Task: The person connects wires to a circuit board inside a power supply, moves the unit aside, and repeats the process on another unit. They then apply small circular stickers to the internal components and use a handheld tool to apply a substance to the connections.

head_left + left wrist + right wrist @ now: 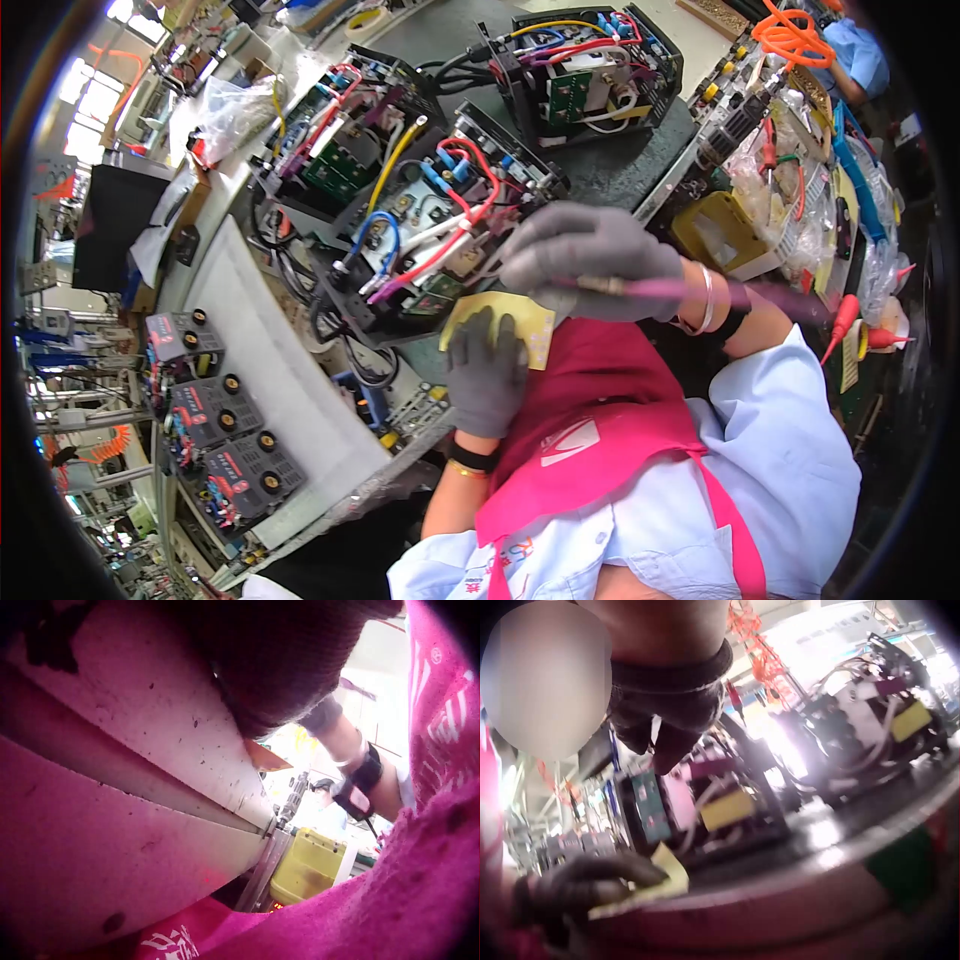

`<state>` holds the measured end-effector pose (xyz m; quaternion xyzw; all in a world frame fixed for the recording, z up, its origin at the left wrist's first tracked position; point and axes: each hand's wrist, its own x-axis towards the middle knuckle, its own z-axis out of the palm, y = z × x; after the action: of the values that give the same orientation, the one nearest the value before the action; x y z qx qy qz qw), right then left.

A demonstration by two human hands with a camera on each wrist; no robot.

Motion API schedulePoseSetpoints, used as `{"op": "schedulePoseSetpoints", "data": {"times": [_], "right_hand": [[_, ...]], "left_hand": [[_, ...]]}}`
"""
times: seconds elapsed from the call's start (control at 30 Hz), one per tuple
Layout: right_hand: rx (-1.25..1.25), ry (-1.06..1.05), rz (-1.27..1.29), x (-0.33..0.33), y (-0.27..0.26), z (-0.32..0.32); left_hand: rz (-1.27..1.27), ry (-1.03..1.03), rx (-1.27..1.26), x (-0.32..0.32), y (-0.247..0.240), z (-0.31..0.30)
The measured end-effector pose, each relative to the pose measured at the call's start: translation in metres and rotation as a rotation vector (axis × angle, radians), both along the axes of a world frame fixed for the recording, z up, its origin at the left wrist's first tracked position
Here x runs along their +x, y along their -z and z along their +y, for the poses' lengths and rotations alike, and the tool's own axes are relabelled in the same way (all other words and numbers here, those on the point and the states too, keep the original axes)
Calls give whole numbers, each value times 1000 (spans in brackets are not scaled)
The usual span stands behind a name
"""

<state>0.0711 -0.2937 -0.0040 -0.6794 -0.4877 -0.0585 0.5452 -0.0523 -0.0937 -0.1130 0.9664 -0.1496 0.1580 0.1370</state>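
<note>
Both hands wear grey gloves. My left hand (486,375) holds a yellow sheet (537,335) at the table's front edge, its fingers spread across the top. In the right wrist view, that left hand (604,881) lies over the sheet (671,874) with a corner sticking up. Above and to the right, my right hand (600,255) is blurred, with bent fingers around a slim purple tool (650,288) that trails back past the wrist. Just in front of both hands stands an opened electrical unit (440,220) with red, blue and yellow wires.
Two more opened units (600,80) (350,130) stand farther back on the bench. At left, several finished-looking boxes (225,410) line a pale strip (290,350). A yellow bin (715,235) and red-capped bottles (845,325) are at right.
</note>
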Motion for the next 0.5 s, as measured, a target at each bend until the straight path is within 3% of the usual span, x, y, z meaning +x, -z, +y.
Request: {"op": "schedulePoseSetpoints", "data": {"times": [0.1,0.13,0.23,0.5], "right_hand": [[-447,-24,-162,-15,62,-41],[-574,-19,-363,-18,77,-49],[-661,1,-606,-28,94,-53],[-650,-8,-675,-30,108,-53]], "left_hand": [[24,-15,18,0,-3,-2],[28,-20,18,1,-4,-4],[65,-15,33,0,-7,-4],[95,-3,125,1,-8,-6]]}}
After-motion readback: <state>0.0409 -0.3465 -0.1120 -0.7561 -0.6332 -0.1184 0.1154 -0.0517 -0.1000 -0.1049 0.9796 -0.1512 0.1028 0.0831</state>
